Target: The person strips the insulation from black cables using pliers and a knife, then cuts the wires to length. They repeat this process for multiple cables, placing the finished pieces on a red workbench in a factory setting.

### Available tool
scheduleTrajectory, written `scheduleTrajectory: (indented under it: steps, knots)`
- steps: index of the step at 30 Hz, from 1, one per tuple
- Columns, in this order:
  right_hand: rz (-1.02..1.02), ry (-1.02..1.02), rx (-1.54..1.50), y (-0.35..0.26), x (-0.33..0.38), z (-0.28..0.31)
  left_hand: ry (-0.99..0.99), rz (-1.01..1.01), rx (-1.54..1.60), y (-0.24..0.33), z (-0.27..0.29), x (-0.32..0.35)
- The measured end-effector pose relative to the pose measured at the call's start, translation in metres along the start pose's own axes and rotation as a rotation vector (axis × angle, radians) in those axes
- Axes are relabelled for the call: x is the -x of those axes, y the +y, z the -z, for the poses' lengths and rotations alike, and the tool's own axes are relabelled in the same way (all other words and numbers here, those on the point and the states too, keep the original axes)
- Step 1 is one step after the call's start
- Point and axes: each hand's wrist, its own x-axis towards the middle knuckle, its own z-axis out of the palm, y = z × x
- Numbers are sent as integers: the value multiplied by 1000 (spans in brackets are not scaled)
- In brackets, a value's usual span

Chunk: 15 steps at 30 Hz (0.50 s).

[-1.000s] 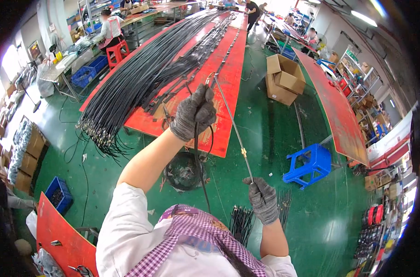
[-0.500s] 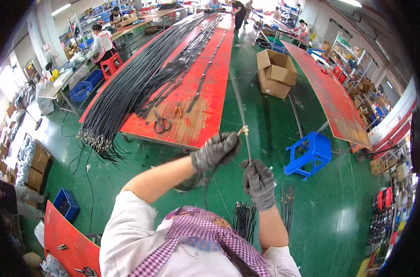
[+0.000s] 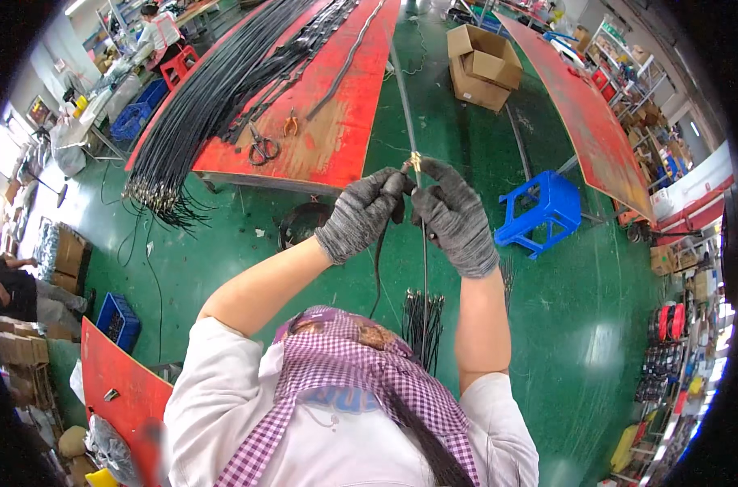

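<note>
My left hand (image 3: pixel 367 204), in a grey knit glove, is closed in a pinch on the end of a black cable (image 3: pixel 378 268), which hangs down from it. Close beside it, my right hand (image 3: pixel 456 215), gloved alike, has its fingers curled around a long thin grey line (image 3: pixel 404 101). A small brass-coloured fitting (image 3: pixel 416 157) sits on that line, just above both sets of fingertips. The line runs away from me past the fitting and downward below my right hand. My fingers hide exactly how the cable end meets the fitting.
Bundled black cables (image 3: pixel 215 97) cover the red table (image 3: pixel 348 122), with scissors (image 3: pixel 263 149) and orange-handled pliers (image 3: pixel 291 126) near its front. At right are a blue stool (image 3: pixel 543 207), a cardboard box (image 3: pixel 486 69) and another red board (image 3: pixel 584 122). Upright cables (image 3: pixel 421 316) stand below my hands.
My right hand has moved up along the line to the fitting, beside my left hand. The view has tilted lower, so the tables appear higher in it.
</note>
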Motion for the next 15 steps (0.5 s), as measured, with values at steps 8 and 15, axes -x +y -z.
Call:
scheduleTrajectory:
  steps: [8, 15]
  knots:
    - [-84, -253, -414, 13, 13, 28, -241, 102, -261, 8, -22, 21]
    - [145, -163, 125, 10, 35, 40, -207, -57, -304, 4, -39, 37]
